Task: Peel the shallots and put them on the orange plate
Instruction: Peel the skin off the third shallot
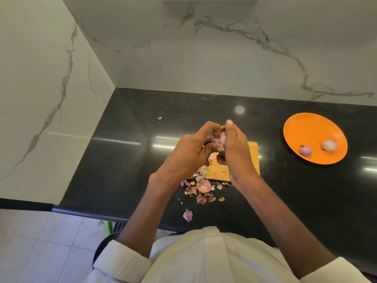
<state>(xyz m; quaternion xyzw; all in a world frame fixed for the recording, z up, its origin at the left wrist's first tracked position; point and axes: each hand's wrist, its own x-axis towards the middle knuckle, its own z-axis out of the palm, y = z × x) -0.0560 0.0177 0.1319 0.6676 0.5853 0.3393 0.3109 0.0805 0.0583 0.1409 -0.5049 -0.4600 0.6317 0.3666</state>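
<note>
Holding one shallot point(218, 139) up above the wooden board point(252, 158), both hands are busy with it. The left hand point(191, 152) curls its fingers round the shallot, and the right hand point(234, 148) pinches it from the other side, with its thumb up on top. It looks like the skin is being picked off.

Two peeled shallots point(306, 150) already sit on the orange plate point(310, 127), well off to the right on the black bench point(142, 160). A heap of dry skins point(202, 186) lies at the near edge of the board and on the bench.

A shallot is small, light and firm. Its outer skin is thin and papery and tears easily. Once bare, it is probably smooth and a bit slippery, so it is best held round its fat middle while the fingertips pull skin from an end.
</note>
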